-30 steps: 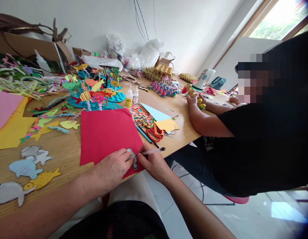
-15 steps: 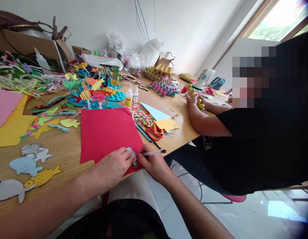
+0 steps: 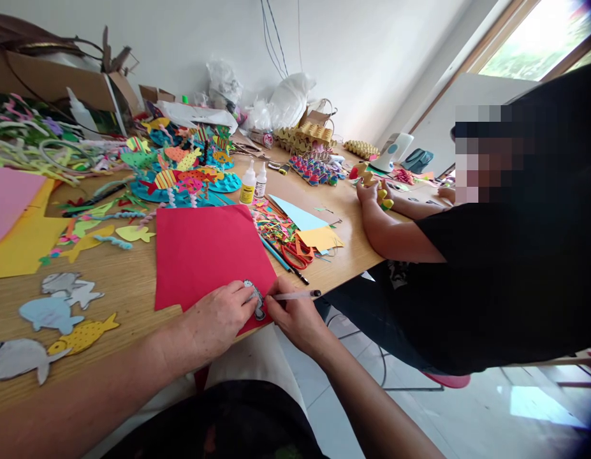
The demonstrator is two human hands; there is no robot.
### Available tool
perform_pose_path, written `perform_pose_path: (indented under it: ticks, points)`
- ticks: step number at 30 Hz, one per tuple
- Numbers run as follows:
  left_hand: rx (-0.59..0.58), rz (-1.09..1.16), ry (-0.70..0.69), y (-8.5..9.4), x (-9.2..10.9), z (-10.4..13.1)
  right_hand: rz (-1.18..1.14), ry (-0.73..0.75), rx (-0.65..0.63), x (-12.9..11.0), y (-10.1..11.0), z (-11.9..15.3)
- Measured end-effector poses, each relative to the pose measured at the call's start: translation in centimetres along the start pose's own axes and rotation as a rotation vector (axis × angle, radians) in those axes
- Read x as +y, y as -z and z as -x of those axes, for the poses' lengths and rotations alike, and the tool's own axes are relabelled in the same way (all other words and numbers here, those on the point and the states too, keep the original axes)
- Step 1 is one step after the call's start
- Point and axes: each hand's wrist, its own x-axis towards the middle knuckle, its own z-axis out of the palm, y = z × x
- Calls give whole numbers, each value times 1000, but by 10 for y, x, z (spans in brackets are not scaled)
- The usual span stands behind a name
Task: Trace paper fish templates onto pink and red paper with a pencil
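Observation:
A small grey-and-white paper cutout with a dark outline, shaped like a seahorse (image 3: 259,311), lies on a red sheet of paper (image 3: 204,245) at the table's front edge. My left hand (image 3: 223,309) rests over the sheet, fingers laid on the cutout and pressing it down. In my right hand (image 3: 290,312) is a pen (image 3: 298,294) with a clear barrel and black end, pinched between thumb and fingers. Its tip is hidden by my fingers, close to the cutout's right edge.
Fish cutouts (image 3: 51,313) lie at left. Beyond the red sheet are glue bottles (image 3: 248,183), paper scraps (image 3: 273,226), red-handled scissors (image 3: 298,256), pencils (image 3: 295,271) and blue bases with colourful fish (image 3: 187,178). A person in black (image 3: 491,274) sits at right, holding a yellow piece.
My head view shifts very slightly. The pen's back end has moved a little to the right. My left hand stays on the cutout.

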Motion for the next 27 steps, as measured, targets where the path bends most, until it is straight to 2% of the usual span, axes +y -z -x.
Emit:
perform_pose_path:
  ticks: [11, 18, 27]
  points:
    - [17, -12, -11, -7, -2, 0, -7, 3, 7, 3, -1, 0]
    - [5, -31, -25, -4, -2, 0, 15, -21, 29, 0, -2, 2]
    - [-14, -42, -13, 1, 0, 1, 50, 20, 57, 4, -4, 4]
